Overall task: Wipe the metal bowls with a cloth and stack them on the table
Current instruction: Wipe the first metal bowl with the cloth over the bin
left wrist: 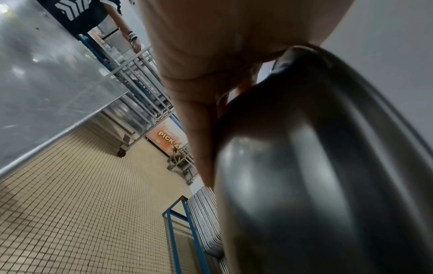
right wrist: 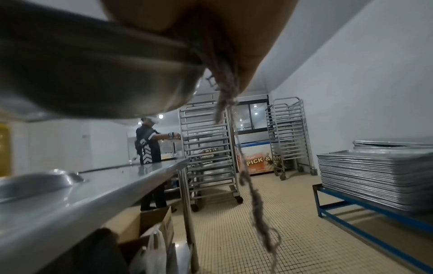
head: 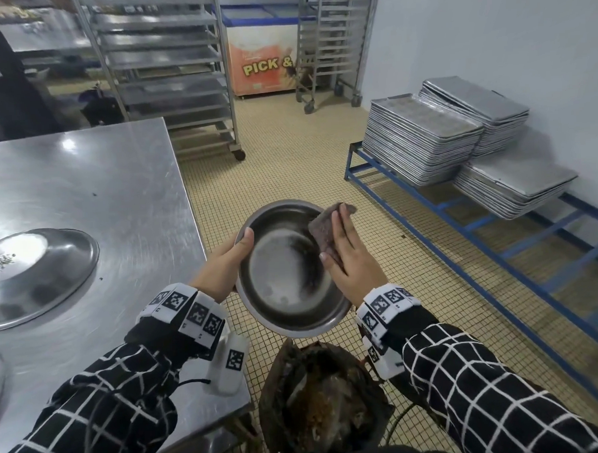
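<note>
Left hand (head: 224, 264) clamps bowl (head: 289, 271) rim, steadying it off the surface (head: 117, 186); right hand (head: 352, 255) fingers flat, pressing cloth (head: 325, 230) against the inner wall.

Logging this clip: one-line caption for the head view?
Left hand holds a metal bowl while right hand presses a cloth on its rim.

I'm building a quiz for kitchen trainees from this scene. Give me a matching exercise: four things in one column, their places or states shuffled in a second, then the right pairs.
Things
1. metal bowl
2. cloth
3. upturned bowl
4. baking trays

Places or states
A. stacked on the blue rack
B. lying on the steel table
C. gripped at the rim by the left hand
D. pressed against the bowl's rim under the right hand

Pairs: 1-C, 2-D, 3-B, 4-A
</note>
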A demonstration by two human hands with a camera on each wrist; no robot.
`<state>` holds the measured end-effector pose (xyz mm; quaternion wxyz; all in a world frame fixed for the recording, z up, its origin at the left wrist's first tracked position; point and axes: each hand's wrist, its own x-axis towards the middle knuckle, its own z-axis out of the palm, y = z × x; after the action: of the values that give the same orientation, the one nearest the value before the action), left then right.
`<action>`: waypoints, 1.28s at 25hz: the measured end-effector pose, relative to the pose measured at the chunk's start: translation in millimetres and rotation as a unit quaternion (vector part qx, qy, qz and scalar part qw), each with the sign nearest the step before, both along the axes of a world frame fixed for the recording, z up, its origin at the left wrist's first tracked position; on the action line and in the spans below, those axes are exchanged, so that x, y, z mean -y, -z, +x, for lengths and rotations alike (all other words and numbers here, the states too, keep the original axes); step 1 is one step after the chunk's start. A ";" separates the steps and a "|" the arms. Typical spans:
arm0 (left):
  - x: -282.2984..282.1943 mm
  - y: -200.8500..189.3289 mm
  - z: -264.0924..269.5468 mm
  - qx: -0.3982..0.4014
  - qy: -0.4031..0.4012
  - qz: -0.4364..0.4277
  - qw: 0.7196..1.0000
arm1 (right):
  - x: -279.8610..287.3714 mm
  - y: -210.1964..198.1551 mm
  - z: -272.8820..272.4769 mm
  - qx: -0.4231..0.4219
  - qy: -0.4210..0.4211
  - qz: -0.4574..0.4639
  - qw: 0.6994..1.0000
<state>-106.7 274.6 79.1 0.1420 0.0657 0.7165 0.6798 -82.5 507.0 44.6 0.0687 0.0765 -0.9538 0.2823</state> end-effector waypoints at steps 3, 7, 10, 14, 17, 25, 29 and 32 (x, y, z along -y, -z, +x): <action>0.6 3.6 0.3 0.045 0.032 -0.001 0.998 | 0.2 -7.1 -4.5 0.004 0.061 -0.077 0.995; -1.9 5.3 -3.3 0.032 0.030 0.006 0.999 | -3.8 -7.4 -7.4 0.055 0.122 -0.235 0.963; -6.4 7.3 -5.4 -0.020 0.010 0.038 0.999 | -1.7 -7.2 -7.6 0.032 0.206 -0.267 0.941; -17.9 6.5 5.4 -0.154 0.002 0.035 0.987 | 14.5 -12.8 -3.2 -0.014 0.307 -0.373 0.875; -30.0 7.9 16.9 -0.214 0.001 0.036 0.976 | 29.2 -20.1 3.2 -0.024 0.299 -0.416 0.858; -18.8 16.9 7.5 -0.097 -0.186 0.023 0.978 | 33.0 -12.3 19.3 0.054 0.224 -0.223 0.947; -14.3 23.6 5.5 -0.107 -0.129 0.004 0.986 | 59.5 -12.0 28.3 -0.027 0.099 -0.168 0.980; -14.3 22.2 4.4 -0.090 -0.118 -0.003 0.989 | 89.3 0.5 40.3 -0.041 -0.043 -0.088 0.994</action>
<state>-102.3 288.8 56.9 -0.0040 0.0416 0.7311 0.6809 -42.1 417.6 44.0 0.1022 0.1223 -0.9175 0.3643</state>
